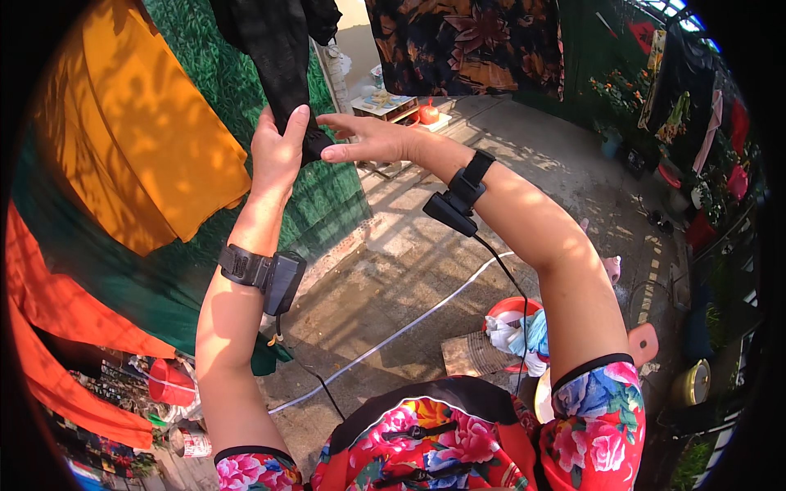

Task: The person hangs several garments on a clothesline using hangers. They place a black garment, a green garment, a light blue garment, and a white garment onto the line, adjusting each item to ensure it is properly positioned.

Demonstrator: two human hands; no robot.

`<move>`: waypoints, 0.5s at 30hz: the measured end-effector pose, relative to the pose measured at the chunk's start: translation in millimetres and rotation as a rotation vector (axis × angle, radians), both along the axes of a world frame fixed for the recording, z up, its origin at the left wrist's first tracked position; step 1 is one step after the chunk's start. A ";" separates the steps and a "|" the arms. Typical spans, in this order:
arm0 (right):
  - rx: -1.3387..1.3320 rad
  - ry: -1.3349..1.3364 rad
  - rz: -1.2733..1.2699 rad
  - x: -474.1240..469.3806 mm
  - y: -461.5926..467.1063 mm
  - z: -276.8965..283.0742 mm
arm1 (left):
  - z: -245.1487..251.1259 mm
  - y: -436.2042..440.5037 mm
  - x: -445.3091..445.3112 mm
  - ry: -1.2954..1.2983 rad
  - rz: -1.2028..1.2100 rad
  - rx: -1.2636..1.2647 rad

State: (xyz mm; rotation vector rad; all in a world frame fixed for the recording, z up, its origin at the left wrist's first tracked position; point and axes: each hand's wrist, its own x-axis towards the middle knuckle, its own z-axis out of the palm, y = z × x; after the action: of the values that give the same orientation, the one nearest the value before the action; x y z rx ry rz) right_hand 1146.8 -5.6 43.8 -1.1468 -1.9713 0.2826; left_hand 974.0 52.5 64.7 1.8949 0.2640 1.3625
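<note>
A black cloth garment (276, 55) hangs down from the top of the view, left of centre. My left hand (279, 147) grips its lower part, with the thumb pointing up and the cloth between thumb and fingers. Just to the right, my right hand (368, 138) has its fingers and thumb apart around the air beside the garment's lower end; whether a fingertip touches the cloth I cannot tell. Both forearms wear black strapped devices with cables.
An orange cloth (147, 135) and a red-orange cloth (67, 319) hang at the left, a dark floral cloth (466, 46) at top centre. A white hose (393, 331) crosses the paved ground. Below right stands a red basin (513, 304) with laundry and a washboard (476, 353).
</note>
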 end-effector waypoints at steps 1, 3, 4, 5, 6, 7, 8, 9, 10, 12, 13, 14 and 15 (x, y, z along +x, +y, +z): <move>0.147 -0.085 -0.096 29.9 -11.5 -9.5 | -2.4 2.0 0.8 -0.024 0.051 0.034; 0.647 -0.497 -0.735 99.3 -29.6 -11.6 | -4.1 3.3 1.7 -0.116 0.319 0.119; 0.800 -0.490 -0.904 141.9 -41.3 -5.5 | -4.7 0.4 1.5 -0.199 0.433 0.221; 0.863 -0.475 -1.077 186.2 -53.1 3.9 | -5.0 -3.8 1.3 -0.238 0.572 0.237; 0.861 -0.368 -1.285 229.9 -63.2 14.1 | -4.3 -10.0 1.4 -0.232 0.762 0.483; 0.835 -0.246 -1.482 270.4 -73.3 19.7 | -3.9 -18.5 -1.2 -0.185 0.957 0.665; 0.713 -0.100 -1.659 306.6 -77.3 23.6 | -8.1 -30.4 -0.8 -0.134 1.032 0.688; 0.561 0.083 -1.636 337.1 -76.9 23.0 | -8.8 -36.8 4.7 -0.237 1.014 0.946; 0.511 0.139 -1.536 359.4 -66.3 19.5 | -18.1 -49.6 8.6 -0.078 1.029 1.021; 0.535 0.020 -1.427 383.4 -25.4 5.3 | -41.3 -70.3 22.5 0.190 0.932 1.092; 0.537 0.047 -1.336 386.8 1.5 1.4 | -54.2 -76.0 29.6 0.292 0.836 1.084; 0.601 0.019 -1.343 384.3 30.3 0.1 | -68.3 -82.5 37.2 0.406 0.799 0.957; 0.453 0.267 -1.045 377.9 52.1 -0.3 | -76.9 -81.8 46.9 0.449 0.759 0.911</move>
State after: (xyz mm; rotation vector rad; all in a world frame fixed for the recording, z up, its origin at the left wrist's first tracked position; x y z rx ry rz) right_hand 1524.7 46.5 43.5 -1.5435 -0.9304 -0.5079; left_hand 1020.9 -29.3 -12.1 3.0772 0.7364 1.6728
